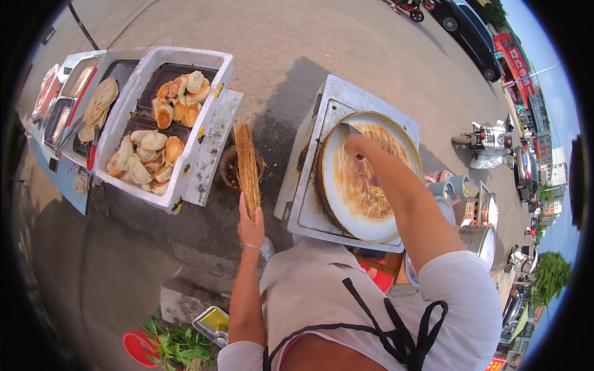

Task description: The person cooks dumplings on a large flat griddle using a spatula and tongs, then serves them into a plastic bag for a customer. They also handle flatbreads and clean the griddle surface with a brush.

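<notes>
My left hand point(251, 228) grips the lower end of a straw whisk brush point(248, 162), whose bristles point away from me. It is held over a round bucket-like container point(229, 170) beside the stove. In my right hand point(360, 146) is a flat metal scraper point(345, 129); only part of its blade shows past the fingers, near the far left rim of the pan. That large round pan point(337, 197) sits on a metal stove top point(304, 222). Brown, streaky residue point(371, 199) covers much of the pan's floor, and my right forearm hides part of it.
At left, a white foam box point(226, 65) holds trays of filled buns point(146, 155). Flatbreads point(100, 104), red-handled tongs point(93, 150) and metal containers point(60, 121) stand beyond it. Steel pots point(482, 241) are at right. An oil tray point(214, 323) and leafy greens point(178, 345) lie low left.
</notes>
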A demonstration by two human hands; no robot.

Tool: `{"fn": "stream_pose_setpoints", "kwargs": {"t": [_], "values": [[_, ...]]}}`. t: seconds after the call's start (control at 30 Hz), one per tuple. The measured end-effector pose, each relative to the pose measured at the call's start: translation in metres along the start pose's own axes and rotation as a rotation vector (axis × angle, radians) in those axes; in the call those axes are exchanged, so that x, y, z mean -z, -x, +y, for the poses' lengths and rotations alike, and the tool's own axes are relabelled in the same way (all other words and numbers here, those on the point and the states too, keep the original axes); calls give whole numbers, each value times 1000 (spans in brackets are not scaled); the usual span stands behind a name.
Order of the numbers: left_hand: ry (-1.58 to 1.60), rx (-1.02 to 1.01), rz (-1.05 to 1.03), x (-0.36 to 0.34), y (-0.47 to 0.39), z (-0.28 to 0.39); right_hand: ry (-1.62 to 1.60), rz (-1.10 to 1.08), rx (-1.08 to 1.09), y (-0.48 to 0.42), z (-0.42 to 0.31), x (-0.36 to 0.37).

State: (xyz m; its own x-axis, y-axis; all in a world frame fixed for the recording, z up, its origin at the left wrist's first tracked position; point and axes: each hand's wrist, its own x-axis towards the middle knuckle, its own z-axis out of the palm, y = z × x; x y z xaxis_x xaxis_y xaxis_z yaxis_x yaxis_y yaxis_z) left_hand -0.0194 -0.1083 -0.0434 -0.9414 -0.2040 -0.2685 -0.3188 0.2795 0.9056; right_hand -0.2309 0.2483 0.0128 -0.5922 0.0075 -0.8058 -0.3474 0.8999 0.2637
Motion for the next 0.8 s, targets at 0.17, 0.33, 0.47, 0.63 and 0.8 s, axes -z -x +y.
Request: {"fn": "stream_pose_setpoints", "kwargs": {"t": [0.17, 0.33, 0.47, 0.63, 0.8], "values": [[12, -50, -34, -4, -5, 1, -36, 42, 9, 80, -50, -23], [12, -42, -125, -3, -2, 16, -168, 393, -78, 145, -72, -104], [-50, -106, -148, -6, 3, 11, -66, 250, -84, 173, -17, -140], [-85, -87, -110, -7, 16, 18, -214, 462, -257, 141, 52, -130], [-36, -113, -68, -15, 33, 4, -216, 404, -251, 71, 58, -75]]}}
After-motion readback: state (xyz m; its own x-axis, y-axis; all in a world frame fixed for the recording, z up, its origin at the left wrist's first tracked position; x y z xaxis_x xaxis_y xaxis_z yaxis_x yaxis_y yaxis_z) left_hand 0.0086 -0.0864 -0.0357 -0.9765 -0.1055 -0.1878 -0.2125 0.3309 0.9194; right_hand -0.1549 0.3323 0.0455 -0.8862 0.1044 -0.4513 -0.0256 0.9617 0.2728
